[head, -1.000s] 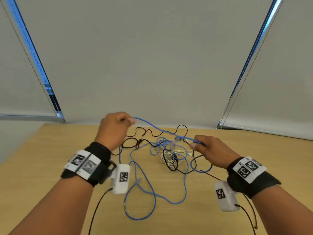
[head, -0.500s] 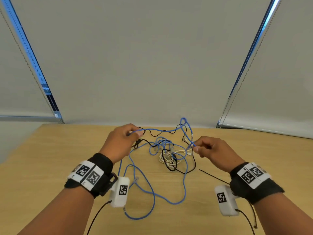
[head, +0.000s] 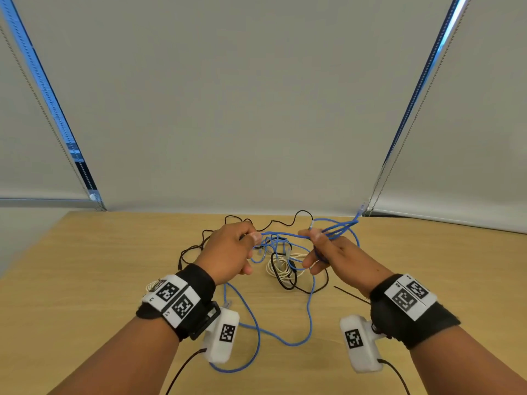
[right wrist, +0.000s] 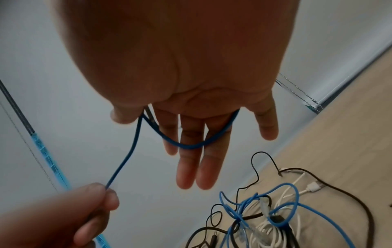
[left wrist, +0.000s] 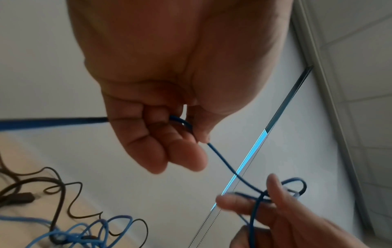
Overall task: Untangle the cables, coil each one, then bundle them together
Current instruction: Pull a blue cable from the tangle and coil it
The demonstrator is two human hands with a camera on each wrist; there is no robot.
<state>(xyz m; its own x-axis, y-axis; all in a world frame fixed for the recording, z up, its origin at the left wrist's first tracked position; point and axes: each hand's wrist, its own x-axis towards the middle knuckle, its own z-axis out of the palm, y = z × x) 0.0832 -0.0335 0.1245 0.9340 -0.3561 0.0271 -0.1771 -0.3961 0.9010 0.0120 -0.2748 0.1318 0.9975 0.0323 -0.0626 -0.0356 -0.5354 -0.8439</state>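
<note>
Nearest the person, bare tabletop (head: 85, 323) runs along both forearms, with one slack loop of the blue cable (head: 258, 337) lying between the wrists and curling back toward the left wrist camera. To the left and right of the arms the wood is open out to its side edges.

Farther in, both hands are raised above the tabletop, close together. The left hand (head: 228, 252) has its fingers curled and pinches the blue cable between thumb and fingertips; the left wrist view shows the strand passing through that pinch. From there a short span runs across to the right hand (head: 333, 255). That hand's fingers are nearly straight and spread, with turns of blue cable looped over them and the thumb pressing the strands at the base of the index finger. A bunch of blue loops and one plug end stick out beyond it, toward the far right.

Under and just beyond the hands lies the tangle: more blue loops knotted with a white cable (head: 281, 266) and a black cable (head: 285, 280).

Thin black loops trail on toward the far edge, which meets pale window blinds (head: 256, 109).
</note>
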